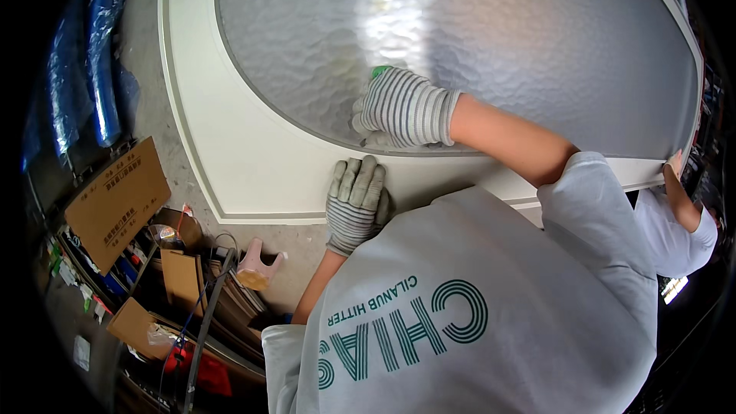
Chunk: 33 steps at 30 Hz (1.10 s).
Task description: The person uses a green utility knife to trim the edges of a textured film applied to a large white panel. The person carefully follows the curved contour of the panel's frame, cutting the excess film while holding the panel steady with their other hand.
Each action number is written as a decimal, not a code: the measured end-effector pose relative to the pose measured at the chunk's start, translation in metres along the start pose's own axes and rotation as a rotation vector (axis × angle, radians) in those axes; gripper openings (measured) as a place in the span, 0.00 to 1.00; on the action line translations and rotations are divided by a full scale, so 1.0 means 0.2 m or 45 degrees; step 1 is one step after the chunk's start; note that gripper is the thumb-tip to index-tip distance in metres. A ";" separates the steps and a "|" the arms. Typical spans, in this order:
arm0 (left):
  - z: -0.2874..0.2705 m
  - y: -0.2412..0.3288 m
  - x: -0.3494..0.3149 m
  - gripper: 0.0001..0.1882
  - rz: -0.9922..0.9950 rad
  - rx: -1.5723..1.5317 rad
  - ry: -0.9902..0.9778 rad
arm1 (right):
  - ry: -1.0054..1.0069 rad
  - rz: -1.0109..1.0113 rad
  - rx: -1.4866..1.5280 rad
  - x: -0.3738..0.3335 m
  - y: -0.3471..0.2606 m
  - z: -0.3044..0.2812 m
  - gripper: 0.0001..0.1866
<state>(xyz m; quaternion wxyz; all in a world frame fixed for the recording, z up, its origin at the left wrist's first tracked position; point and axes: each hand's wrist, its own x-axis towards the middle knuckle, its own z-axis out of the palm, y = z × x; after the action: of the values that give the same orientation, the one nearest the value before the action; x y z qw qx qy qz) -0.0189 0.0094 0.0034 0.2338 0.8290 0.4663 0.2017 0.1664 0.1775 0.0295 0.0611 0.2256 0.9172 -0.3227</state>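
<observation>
While a panel [188, 23] spans the view from 10 to 3 o'clock, its glass [537, 46] stretches from the right hand [402, 107] toward 12 and 2 o'clock. Its white frame [268, 176] borders the glass; past the outer edge, a carton [119, 203] stands at 9 o'clock. From 4 o'clock the right forearm [506, 134] slants to that hand, curled low over the glass, near the frame. At its 7 o'clock, the left hand [356, 203] lies flat on the frame, fingers straight, gripping nothing. A co-worker's hand [675, 162] touches the panel's edge at 3 o'clock. Mostly hidden, a green piece [379, 71] pokes from the right fist at 11 o'clock.
</observation>
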 end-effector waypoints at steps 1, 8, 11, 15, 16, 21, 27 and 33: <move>0.00 0.00 -0.01 0.25 -0.013 -0.033 0.026 | -0.139 0.021 -0.017 -0.04 0.00 -0.02 0.13; -0.16 -0.04 0.25 0.21 -0.115 0.403 0.047 | 0.046 0.304 0.099 -0.30 0.04 0.04 0.13; -0.12 -0.02 0.29 0.19 -0.005 0.232 0.092 | 0.247 0.276 0.084 -0.31 0.02 0.13 0.16; -0.04 0.01 0.17 0.15 0.166 -0.228 0.063 | 0.068 0.525 0.118 -0.28 -0.13 0.09 0.18; -0.06 0.00 0.15 0.16 0.205 -0.234 -0.014 | 0.033 0.648 0.160 -0.29 -0.16 0.10 0.19; -0.07 0.00 0.05 0.19 0.150 -0.091 -0.068 | 0.190 0.910 0.291 -0.30 -0.27 0.21 0.19; -0.06 0.00 0.03 0.17 0.148 -0.064 -0.129 | 0.216 1.075 0.373 -0.29 -0.32 0.26 0.20; -0.04 0.06 0.04 0.21 0.169 -0.046 -0.189 | 0.214 1.086 0.317 -0.22 -0.34 0.21 0.21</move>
<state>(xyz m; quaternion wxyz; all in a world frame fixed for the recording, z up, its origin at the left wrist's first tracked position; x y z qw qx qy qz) -0.0124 0.0121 0.0177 0.2685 0.8665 0.3879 0.1632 0.1734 0.0871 0.0459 0.0862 0.6145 0.6982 -0.3570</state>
